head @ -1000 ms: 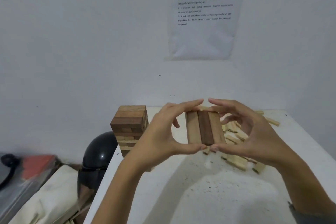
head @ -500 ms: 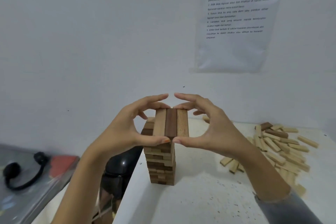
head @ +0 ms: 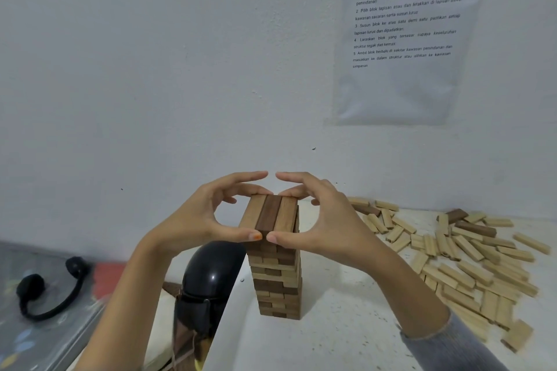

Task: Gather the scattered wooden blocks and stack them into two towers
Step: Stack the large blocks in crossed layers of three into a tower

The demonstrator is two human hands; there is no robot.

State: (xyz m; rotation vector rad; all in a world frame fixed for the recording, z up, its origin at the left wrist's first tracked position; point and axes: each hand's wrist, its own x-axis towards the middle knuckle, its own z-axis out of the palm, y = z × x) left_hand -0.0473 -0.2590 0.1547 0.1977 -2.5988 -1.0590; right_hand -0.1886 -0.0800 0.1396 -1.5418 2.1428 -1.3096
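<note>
A tower of wooden blocks (head: pixel 278 280) stands near the left edge of the white table (head: pixel 331 340). On its top lies a row of three blocks (head: pixel 271 214), a dark one between two light ones. My left hand (head: pixel 205 220) and my right hand (head: pixel 319 220) pinch this row between thumbs at its near end and fingertips at its far end. Whether the row rests fully on the tower or hovers just above it, I cannot tell. Several loose blocks (head: pixel 458 253) lie scattered on the right of the table.
A black helmet (head: pixel 208 283) sits just off the table's left edge beside the tower. Black headphones (head: pixel 45 289) lie on a lower surface at far left. A printed sheet (head: pixel 404 36) hangs on the white wall behind.
Both hands carried the row of three blocks leftward from mid-table over to the top of the tower and lowered it there. The view turned left with them.
</note>
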